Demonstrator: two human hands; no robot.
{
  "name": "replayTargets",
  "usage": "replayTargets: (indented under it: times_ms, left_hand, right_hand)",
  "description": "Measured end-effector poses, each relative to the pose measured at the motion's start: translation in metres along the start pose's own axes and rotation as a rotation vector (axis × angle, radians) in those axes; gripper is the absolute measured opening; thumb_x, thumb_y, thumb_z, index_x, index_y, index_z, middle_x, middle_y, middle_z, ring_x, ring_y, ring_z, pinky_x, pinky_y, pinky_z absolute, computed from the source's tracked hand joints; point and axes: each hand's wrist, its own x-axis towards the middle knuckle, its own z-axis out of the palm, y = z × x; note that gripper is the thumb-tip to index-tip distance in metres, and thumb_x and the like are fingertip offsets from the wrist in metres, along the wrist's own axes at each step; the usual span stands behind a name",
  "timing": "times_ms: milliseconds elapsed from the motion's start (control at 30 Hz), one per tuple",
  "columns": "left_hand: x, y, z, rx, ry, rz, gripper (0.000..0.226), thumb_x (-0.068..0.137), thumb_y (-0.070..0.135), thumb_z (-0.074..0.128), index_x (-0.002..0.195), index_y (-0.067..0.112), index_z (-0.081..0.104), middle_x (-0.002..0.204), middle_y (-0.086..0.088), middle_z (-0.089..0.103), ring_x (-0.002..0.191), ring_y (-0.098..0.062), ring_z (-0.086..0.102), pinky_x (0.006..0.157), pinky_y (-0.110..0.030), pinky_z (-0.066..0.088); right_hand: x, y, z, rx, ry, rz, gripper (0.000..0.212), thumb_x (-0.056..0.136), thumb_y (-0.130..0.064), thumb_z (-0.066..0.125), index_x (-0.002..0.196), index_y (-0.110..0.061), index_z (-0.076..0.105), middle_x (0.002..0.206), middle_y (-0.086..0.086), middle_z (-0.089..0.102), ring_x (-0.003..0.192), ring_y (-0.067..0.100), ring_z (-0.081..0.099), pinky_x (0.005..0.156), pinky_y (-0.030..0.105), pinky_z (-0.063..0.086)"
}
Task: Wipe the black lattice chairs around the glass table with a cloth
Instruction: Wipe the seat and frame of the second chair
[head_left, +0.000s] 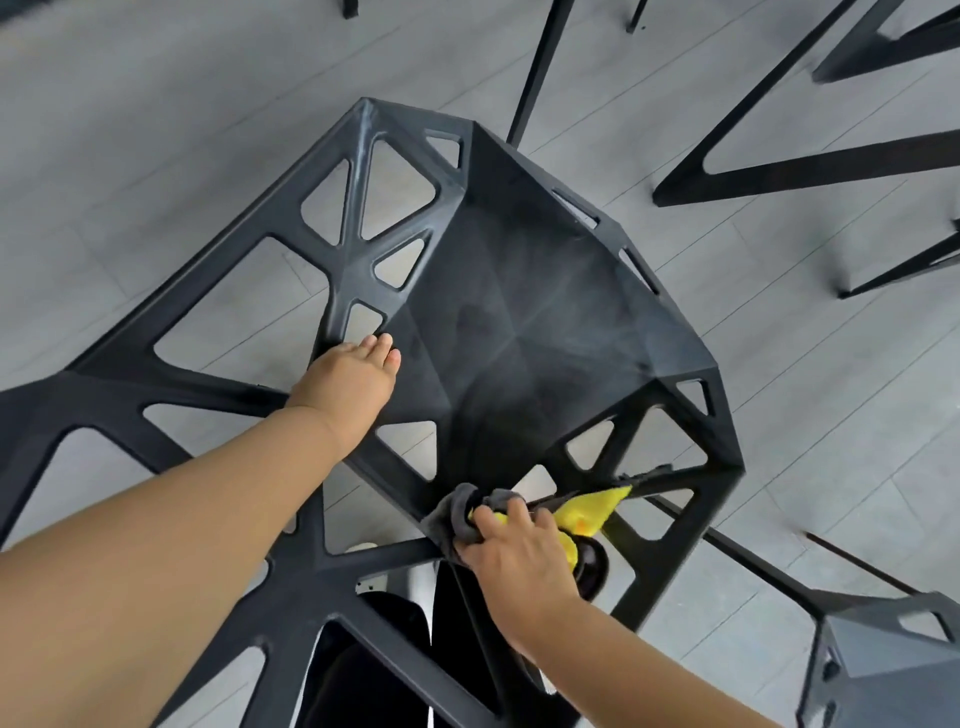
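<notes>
A black lattice chair (524, 312) fills the middle of the view, its dusty seat facing up. My left hand (348, 387) rests on a lattice bar at the seat's left edge, fingers curled over it. My right hand (511, 545) grips a grey and yellow cloth (467, 512) and presses it round a lattice bar at the chair's near side. A yellow part of the cloth (592, 509) sticks out to the right through the lattice.
Grey floor tiles (156, 130) lie all round. Black legs of the table (753, 171) cross the upper right. A second lattice chair (888, 660) stands at the lower right. My dark trouser legs (374, 649) show below the chair.
</notes>
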Motion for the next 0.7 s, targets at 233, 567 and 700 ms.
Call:
replayTargets:
  times_ms: [233,567,700]
  left_hand:
    - [0.005,-0.005,0.006,0.057,-0.008,0.009,0.069,0.094,0.009,0.049,0.148,0.001,0.007,0.157,-0.019,0.009,0.144,-0.025,0.018,0.115,-0.031,0.019]
    - [0.014,-0.07,-0.022,0.186,0.035,0.28,0.029,0.081,0.004,0.057,0.107,0.014,0.064,0.102,-0.002,0.065,0.102,-0.026,0.059,0.088,-0.035,0.046]
    - [-0.003,-0.107,-0.03,0.415,0.471,0.368,0.027,0.072,0.008,0.065,0.093,0.024,0.073,0.095,0.006,0.073,0.117,-0.02,0.057,0.111,-0.042,0.025]
  right_hand:
    - [0.059,-0.026,-0.004,0.097,0.123,0.06,0.044,0.046,-0.027,0.086,0.086,-0.035,0.07,0.087,-0.003,0.057,0.085,0.029,0.056,0.057,0.034,0.039]
    - [0.097,-0.055,-0.011,0.14,0.288,0.097,0.048,0.042,-0.026,0.084,0.086,-0.041,0.07,0.082,-0.004,0.058,0.073,0.025,0.057,0.049,0.03,0.036]
    - [0.054,-0.021,0.009,0.023,0.209,0.038,0.05,0.029,-0.031,0.087,0.074,-0.045,0.069,0.079,-0.007,0.056,0.083,0.025,0.058,0.049,0.031,0.038]
